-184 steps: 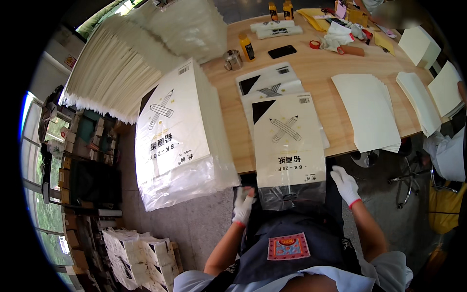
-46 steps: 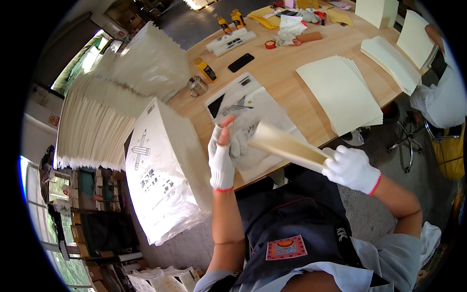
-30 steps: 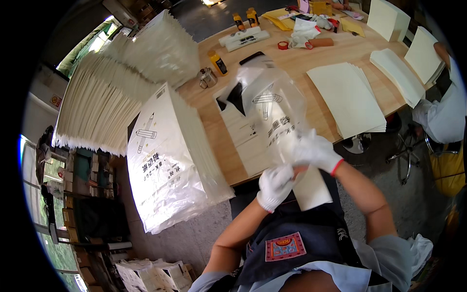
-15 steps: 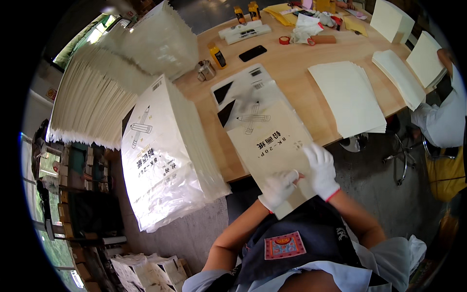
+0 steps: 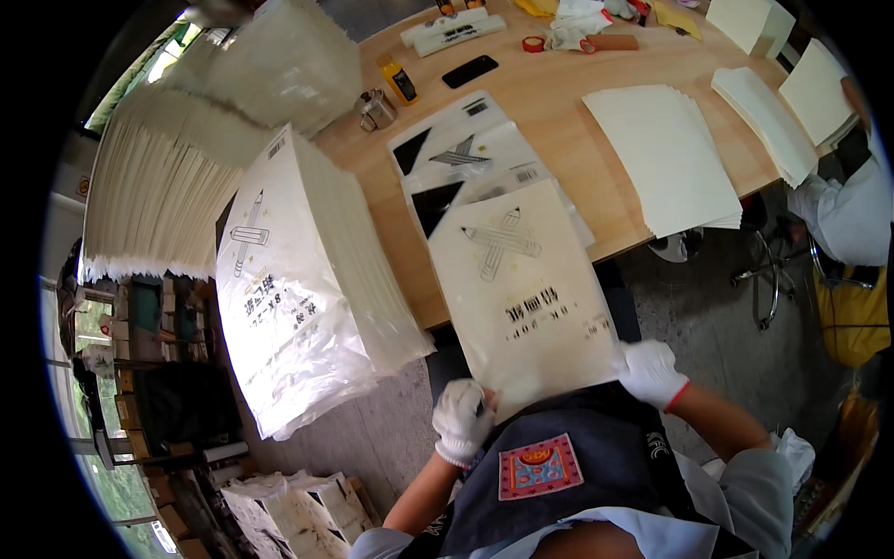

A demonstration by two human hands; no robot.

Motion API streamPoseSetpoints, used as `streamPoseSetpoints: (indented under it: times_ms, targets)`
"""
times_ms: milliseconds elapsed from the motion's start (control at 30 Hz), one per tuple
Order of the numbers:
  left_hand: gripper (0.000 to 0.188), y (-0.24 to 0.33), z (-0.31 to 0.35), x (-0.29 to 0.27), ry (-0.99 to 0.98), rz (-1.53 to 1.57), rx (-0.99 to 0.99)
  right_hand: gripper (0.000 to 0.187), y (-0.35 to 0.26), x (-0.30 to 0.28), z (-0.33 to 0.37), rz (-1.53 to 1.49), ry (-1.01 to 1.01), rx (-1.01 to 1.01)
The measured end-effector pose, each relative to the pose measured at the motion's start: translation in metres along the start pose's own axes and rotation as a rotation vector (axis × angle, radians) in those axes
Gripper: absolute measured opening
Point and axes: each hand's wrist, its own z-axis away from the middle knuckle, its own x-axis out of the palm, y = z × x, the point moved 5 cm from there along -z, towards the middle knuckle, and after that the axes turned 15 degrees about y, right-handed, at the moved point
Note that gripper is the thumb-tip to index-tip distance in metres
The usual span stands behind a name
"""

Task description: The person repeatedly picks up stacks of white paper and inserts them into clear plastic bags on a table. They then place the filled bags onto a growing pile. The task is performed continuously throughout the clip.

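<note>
A clear plastic bag (image 5: 540,317) printed with crossed pencils and dark lettering lies tilted before me, cream paper filling it. Its upper end rests over more printed plastic bags (image 5: 456,140) on the table, and its lower end reaches my apron. My left hand (image 5: 463,422), in a white knit glove, is closed at the bag's lower left corner; the fingertips are partly hidden. At the lower right corner, my gloved right hand (image 5: 652,371) grips the bag's edge, its thumb side against the plastic.
Left stands a thick stack of printed bags (image 5: 279,317), with taller paper stacks (image 5: 168,177) behind. A phone (image 5: 470,71), a yellow bottle (image 5: 398,78) and a metal cup (image 5: 376,110) sit on the table (image 5: 549,121). White sheets (image 5: 661,158) lie right, near another person's sleeve (image 5: 843,219).
My hands have moved apart, the left down and left, the right outward, to the bag's lower corners. The bag now covers the paper down to its lower end. The view has shifted slightly.
</note>
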Motion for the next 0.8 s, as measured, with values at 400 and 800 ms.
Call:
streamPoseSetpoints:
  times_ms: [400,800]
  targets:
    - [0.016,-0.028,-0.030,0.029,0.153,0.065,-0.161,0.034,-0.005,0.000,-0.025,-0.027,-0.186,-0.195]
    - [0.018,-0.115,0.057,0.019,0.296,-0.061,-0.726,0.035,0.004,0.119,-0.113,-1.571,-0.146,0.722]
